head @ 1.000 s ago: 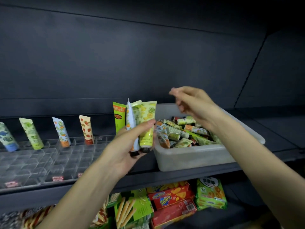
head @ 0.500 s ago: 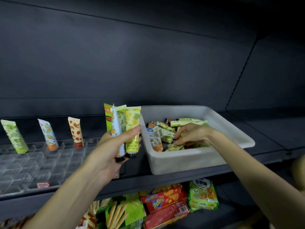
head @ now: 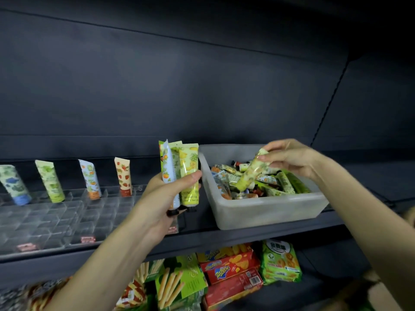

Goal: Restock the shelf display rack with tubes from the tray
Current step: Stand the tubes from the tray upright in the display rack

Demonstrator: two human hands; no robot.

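Gathering stock: right hand [head: 292, 158] pinches a pale green tube [head: 250, 173] above the tray [head: 269, 209], left hand [head: 166, 194] clasps a bundle of tubes [head: 179, 171]; next, seating them in the rack [head: 56, 216] left of the tray.

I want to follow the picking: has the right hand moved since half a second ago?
Yes. The right hand has risen out of the white tray, where it was reaching among the tubes, and now holds a pale green tube above the pile.

left hand [head: 166, 198]: bare, no rings | right hand [head: 292, 158]: bare | forearms: uncovered, sleeveless in view
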